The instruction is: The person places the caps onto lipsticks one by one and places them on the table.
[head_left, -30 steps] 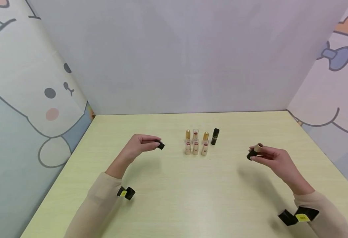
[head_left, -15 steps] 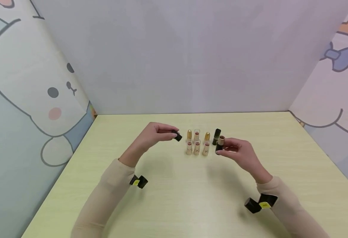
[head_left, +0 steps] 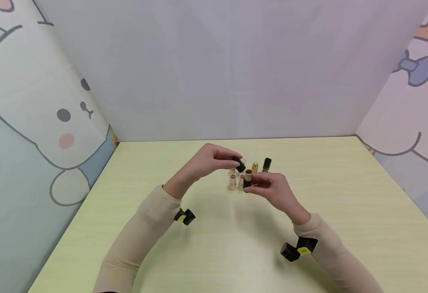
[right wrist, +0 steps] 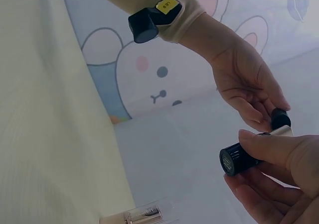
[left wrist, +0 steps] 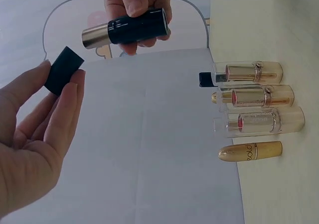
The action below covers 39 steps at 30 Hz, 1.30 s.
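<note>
My left hand (head_left: pixel 214 160) pinches a short black lipstick cap (left wrist: pixel 64 70) between thumb and fingertips, held tilted. A black lipstick tube (left wrist: pixel 139 27) with a gold inner sleeve is gripped by my right hand (head_left: pixel 270 189), its gold end upward in the head view. Cap and gold end are close together but apart in the left wrist view. Both hands are above the table, in front of a cluster of lipsticks, and partly hide it in the head view. In the right wrist view the tube's round black base (right wrist: pixel 228 163) faces the camera.
Clear-capped lipsticks (left wrist: pixel 256 95) stand in a row on the pale wooden table (head_left: pixel 206 252). A gold bullet-shaped lipstick (left wrist: pixel 250 151) is beside them, and a black lipstick (head_left: pixel 267 164) stands at the cluster's right. A plain pale wall (head_left: pixel 228 73) rises behind the table.
My right hand has moved far left with the lipstick tube, from the table's right side to the cluster. My left hand has moved right and slightly up with the cap, so the hands nearly meet.
</note>
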Available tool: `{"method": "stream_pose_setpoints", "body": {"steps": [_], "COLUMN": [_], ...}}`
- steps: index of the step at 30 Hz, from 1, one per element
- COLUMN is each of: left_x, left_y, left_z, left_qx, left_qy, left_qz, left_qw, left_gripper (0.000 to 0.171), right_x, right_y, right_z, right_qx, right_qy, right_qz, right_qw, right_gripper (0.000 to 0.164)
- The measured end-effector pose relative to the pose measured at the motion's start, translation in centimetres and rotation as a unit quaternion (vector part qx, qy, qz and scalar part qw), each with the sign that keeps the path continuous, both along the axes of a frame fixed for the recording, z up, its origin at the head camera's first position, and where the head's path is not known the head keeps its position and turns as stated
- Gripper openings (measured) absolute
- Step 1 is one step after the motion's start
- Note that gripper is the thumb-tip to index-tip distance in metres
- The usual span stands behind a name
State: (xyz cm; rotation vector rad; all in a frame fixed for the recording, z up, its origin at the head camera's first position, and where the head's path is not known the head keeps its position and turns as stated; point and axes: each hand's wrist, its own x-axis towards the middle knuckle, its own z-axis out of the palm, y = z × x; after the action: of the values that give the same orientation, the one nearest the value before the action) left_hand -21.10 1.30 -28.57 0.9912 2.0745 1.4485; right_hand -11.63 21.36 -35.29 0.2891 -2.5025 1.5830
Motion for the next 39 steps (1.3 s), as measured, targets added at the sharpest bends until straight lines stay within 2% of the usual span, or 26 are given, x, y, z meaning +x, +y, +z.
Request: {"method": "stream_pose_setpoints", "body": {"steps": [8,19,28,39], "left_x": [0.5,1.0,1.4,1.7], "left_y": [0.6,0.4,0.5,1.3], "left_z": [0.0,0.0,0.1,0.3], "left_qx": [-0.009,-0.002,-0.025,-0.057], "left_qy": [0.008,0.014,0.056,0.106], "left_qz": [-0.013,-0.018,-0.012,-0.023], "left_qw": [0.9998,0.9997,0.9981,0.9924], "left_gripper": [0.023,0.025,0.026,0.027], "right_x": [0.3,0.5,0.6,0.6], "right_y": [-0.2,-0.4,-0.7,-0.8], "right_z": [0.0,-0.1,-0.5,-0.4], "right_qx": [-0.001,0.053,0.066,0.054], "right_qy": [0.008,0.047,0.083,0.076], "right_qz": [0.027,0.025,0.011,0.021], "right_qw": [1.0,0.997,0.994,0.995], "right_gripper": [0.03,0.03,0.028,0.029]}}
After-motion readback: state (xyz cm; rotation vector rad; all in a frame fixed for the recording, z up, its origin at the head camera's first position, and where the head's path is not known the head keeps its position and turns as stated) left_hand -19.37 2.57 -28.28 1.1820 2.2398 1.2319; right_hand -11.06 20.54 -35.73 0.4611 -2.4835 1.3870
